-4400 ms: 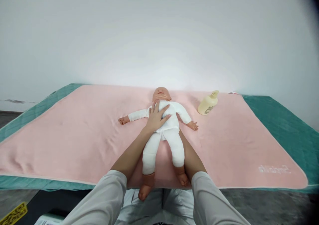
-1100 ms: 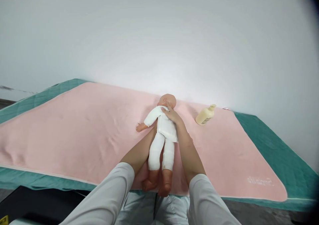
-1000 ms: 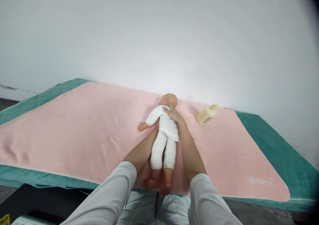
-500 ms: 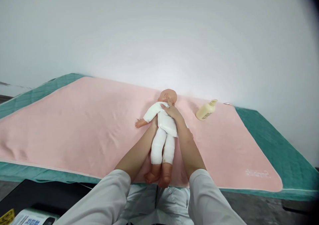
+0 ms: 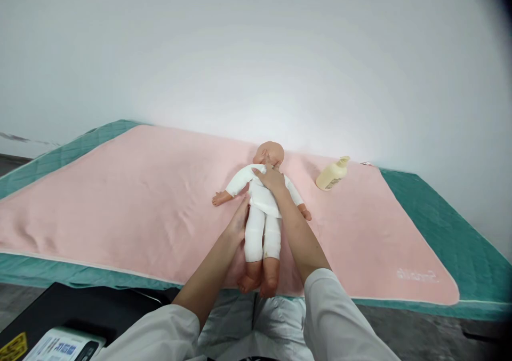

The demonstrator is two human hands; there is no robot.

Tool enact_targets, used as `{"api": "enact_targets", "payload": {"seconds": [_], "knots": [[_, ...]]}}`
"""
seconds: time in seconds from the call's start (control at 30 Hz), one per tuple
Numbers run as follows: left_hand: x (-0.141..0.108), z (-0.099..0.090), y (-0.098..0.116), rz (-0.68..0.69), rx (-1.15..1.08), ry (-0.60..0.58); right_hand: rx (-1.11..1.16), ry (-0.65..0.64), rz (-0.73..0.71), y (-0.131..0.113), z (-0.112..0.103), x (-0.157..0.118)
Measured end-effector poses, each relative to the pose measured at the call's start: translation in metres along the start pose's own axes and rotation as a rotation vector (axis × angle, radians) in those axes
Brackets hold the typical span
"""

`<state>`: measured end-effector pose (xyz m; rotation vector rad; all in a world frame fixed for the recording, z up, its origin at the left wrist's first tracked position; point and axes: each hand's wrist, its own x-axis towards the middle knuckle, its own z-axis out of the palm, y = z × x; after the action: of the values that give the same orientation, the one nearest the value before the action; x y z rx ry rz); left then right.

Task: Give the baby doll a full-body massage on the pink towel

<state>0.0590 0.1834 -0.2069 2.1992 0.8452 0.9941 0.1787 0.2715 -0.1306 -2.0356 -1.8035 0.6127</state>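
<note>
A baby doll [image 5: 264, 200] with a white cloth body and bare plastic head, hands and feet lies lengthwise in front of me, its head away from me. Across its upper body rests my right hand [image 5: 272, 179], fingers spread, with the fingertips close to the neck and lower head. My left hand [image 5: 241, 216] is at the doll's left-hand side by the waist, fingers stretched out along the cloth; their tips are partly hidden. Both doll arms are splayed outward. Under the doll spreads a pink mat [image 5: 168, 190].
A pale yellow pump bottle [image 5: 331, 175] stands on the mat to the right of the doll. A green quilted pad [image 5: 444, 211] lies beneath the mat, against a white wall [image 5: 256, 57]. At the lower left, a white package [image 5: 64, 345] lies on a black surface [image 5: 76, 307].
My left hand has drawn back toward me, from under the doll's upper body to its waist. The right hand stays on the upper body, and the doll's right-side arm now shows.
</note>
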Motion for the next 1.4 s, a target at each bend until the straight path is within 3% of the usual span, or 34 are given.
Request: {"api": "enact_targets", "payload": {"seconds": [0.17, 0.43, 0.63, 0.77, 0.93, 1.0, 1.07, 1.13, 1.27, 1.4], "knots": [[-0.012, 0.002, -0.003, -0.069, -0.129, -0.044, -0.043, 0.038, 0.041, -0.005, 0.008, 0.001], [-0.008, 0.005, 0.008, -0.123, -0.200, -0.053, -0.057, 0.057, 0.033, -0.004, 0.012, 0.001], [-0.014, 0.001, 0.011, -0.228, -0.337, 0.073, -0.043, 0.059, 0.038, -0.004, 0.010, -0.002], [-0.025, -0.004, 0.002, -0.215, -0.233, 0.176, 0.099, 0.071, 0.033, 0.002, -0.001, -0.004], [-0.033, -0.021, -0.005, -0.337, -0.142, 0.400, 0.308, 0.250, -0.001, 0.034, -0.019, -0.019], [-0.034, -0.028, 0.001, -0.394, -0.109, 0.497, 0.379, 0.345, -0.059, 0.050, -0.021, -0.035], [-0.032, -0.034, 0.012, -0.339, -0.004, 0.531, 0.432, 0.408, -0.129, 0.062, -0.017, -0.057], [-0.028, -0.038, 0.022, -0.171, 0.115, 0.467, 0.471, 0.455, -0.205, 0.070, -0.008, -0.083], [-0.019, -0.034, 0.030, 0.135, 0.255, 0.189, 0.514, 0.456, -0.302, 0.075, 0.014, -0.130], [-0.017, -0.026, 0.027, 0.158, 0.305, 0.122, 0.523, 0.455, -0.324, 0.079, 0.032, -0.151]]}}
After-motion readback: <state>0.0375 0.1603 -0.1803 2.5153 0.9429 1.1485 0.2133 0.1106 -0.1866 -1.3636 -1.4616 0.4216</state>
